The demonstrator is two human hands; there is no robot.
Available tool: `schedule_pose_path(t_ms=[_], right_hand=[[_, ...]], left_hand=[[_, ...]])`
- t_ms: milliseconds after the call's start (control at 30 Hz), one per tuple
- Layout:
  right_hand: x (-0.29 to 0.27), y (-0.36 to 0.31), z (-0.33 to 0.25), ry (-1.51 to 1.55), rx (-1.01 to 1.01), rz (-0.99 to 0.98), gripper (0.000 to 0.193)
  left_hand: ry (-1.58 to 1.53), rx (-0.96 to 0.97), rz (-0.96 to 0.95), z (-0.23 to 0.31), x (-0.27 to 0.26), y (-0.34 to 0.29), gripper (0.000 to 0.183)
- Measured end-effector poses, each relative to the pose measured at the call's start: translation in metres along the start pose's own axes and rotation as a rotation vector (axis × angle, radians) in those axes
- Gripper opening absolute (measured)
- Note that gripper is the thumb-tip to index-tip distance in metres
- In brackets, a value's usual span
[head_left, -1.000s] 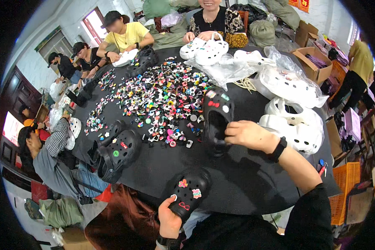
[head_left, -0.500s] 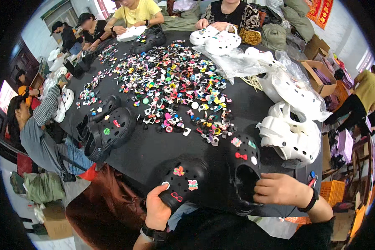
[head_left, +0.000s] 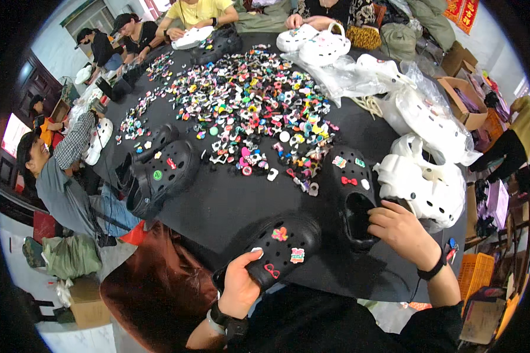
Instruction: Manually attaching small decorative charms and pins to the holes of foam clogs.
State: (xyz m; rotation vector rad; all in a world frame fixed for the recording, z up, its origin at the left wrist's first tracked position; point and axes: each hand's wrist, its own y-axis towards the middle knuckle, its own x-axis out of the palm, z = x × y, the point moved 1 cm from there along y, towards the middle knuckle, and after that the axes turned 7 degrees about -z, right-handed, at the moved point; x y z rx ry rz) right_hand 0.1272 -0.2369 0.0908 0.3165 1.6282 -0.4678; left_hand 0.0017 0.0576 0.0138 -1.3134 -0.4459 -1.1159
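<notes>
My left hand (head_left: 240, 287) grips a black clog (head_left: 306, 234) by its edge, thumb on top near a white charm. On its upper sit a flower-like charm (head_left: 280, 234), a lettered charm (head_left: 298, 255) and red glasses (head_left: 271, 270). My right hand (head_left: 401, 230) holds the heel-side rim of a second black clog (head_left: 351, 169), which lies on the table with its toe pointing away from me. That clog bears a red bow charm (head_left: 349, 181), a white one and two other colourful charms.
A wide heap of small colourful charms (head_left: 259, 100) covers the table's middle. White clogs (head_left: 421, 182), some in clear plastic, line the right side. Another pair of black clogs (head_left: 171, 167) sits at the left. Several people work around the far and left edges.
The right-hand clog has moved away from me across the table, my right hand going with it. My left hand and its clog have shifted right, the clog now tilted more to the right.
</notes>
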Motion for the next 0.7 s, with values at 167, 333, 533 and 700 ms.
schedule_pose_path(t_ms=[167, 333, 533, 700], right_hand=[[-0.026, -0.036, -0.045, 0.113, 0.207, 0.102, 0.043], [-0.003, -0.025, -0.096, 0.845, -0.103, 0.313, 0.048], [0.036, 0.014, -0.101, 1.040, 0.068, 0.380, 0.075], [0.042, 0.026, -0.107, 1.134, 0.048, 0.422, 0.082]], left_hand=[[-0.017, -0.085, -0.081, -0.014, 0.005, 0.005, 0.055], [0.157, -0.234, 0.010, -0.016, 0.009, -0.013, 0.046], [1.010, -0.128, -0.136, 0.012, 0.034, -0.054, 0.041], [1.826, 0.231, -0.497, 0.016, 0.050, -0.063, 0.043]])
